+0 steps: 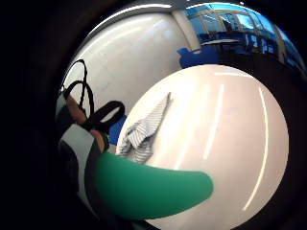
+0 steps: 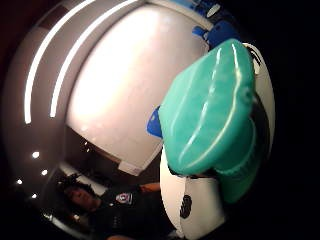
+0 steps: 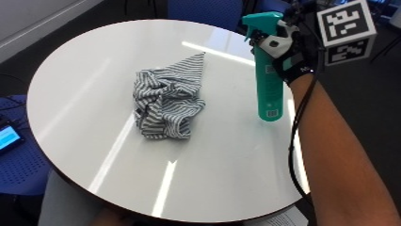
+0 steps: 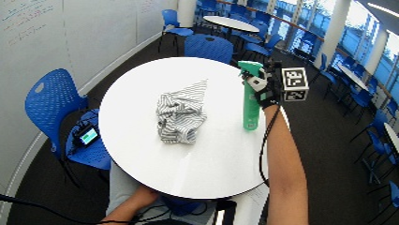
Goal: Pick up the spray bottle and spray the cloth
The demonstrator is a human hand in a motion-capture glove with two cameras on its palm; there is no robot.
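- The grip of the right hand (image 3: 289, 49) is closed around the neck of the spray bottle (image 3: 268, 75), held upright.
- Whether its base is lifted off the bench (image 3: 238, 155) cannot be told.
- The cloth (image 3: 166, 101) lies crumpled beside the spray bottle, apart from it; spraying is judged not yet done.

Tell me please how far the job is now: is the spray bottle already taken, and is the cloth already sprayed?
Done: the gloved right hand grips the green spray bottle near its top. In hand: the bottle is upright, at or just above the white table, nozzle facing the cloth. Left: spraying the striped cloth, which lies crumpled and apart from the bottle; no spray or wet mark shows.
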